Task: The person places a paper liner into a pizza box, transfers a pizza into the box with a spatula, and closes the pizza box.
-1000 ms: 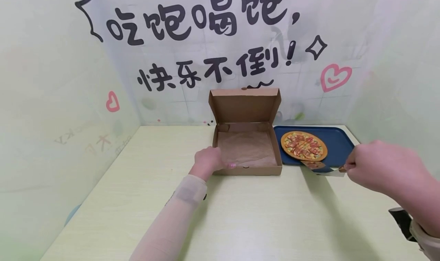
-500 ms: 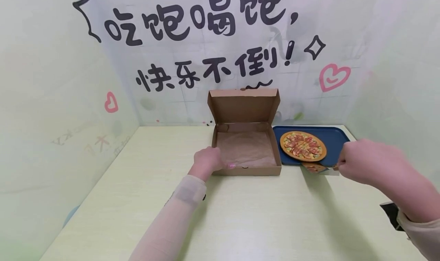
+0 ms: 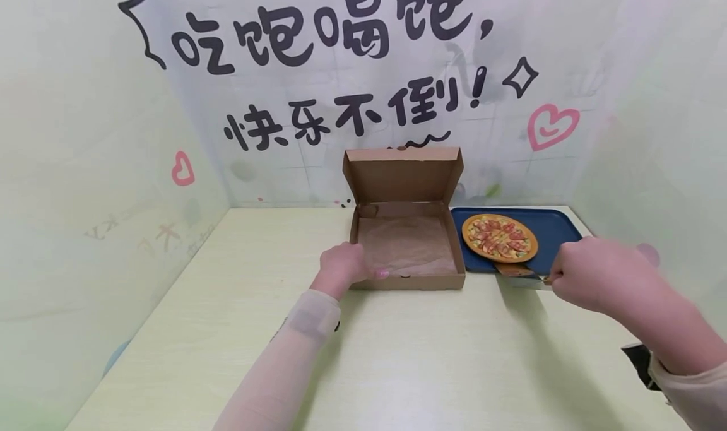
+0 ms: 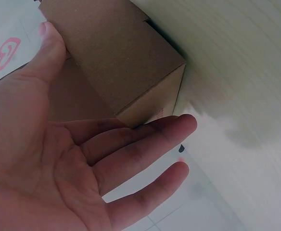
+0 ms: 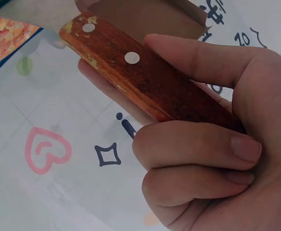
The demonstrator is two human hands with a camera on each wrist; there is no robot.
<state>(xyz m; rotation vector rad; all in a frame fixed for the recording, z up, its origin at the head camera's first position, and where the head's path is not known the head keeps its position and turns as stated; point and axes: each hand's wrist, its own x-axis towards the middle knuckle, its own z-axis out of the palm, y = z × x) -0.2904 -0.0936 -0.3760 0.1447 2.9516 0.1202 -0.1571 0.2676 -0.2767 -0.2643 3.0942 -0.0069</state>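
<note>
A brown cardboard pizza box (image 3: 406, 283) stands at the back of the table with its lid up and a paper sheet (image 3: 406, 238) inside. My left hand (image 3: 343, 265) holds its front left corner, the thumb over the front wall and the fingers along the side. To the box's right, a pizza (image 3: 500, 237) lies on a blue tray (image 3: 559, 235). My right hand (image 3: 591, 273) grips a spatula by its riveted wooden handle (image 5: 152, 79). The shiny blade (image 3: 514, 271) reaches to the pizza's near edge, where its tip is hidden.
The pale wooden table (image 3: 397, 355) stretches out in front of the box and to its left. A printed white wall sheet (image 3: 318, 166) rises right behind the box and tray, and sheets close off both sides.
My right hand has moved left with the spatula, bringing the blade further towards the pizza. The pizza has shifted slightly away from me. The left hand stays on the box corner.
</note>
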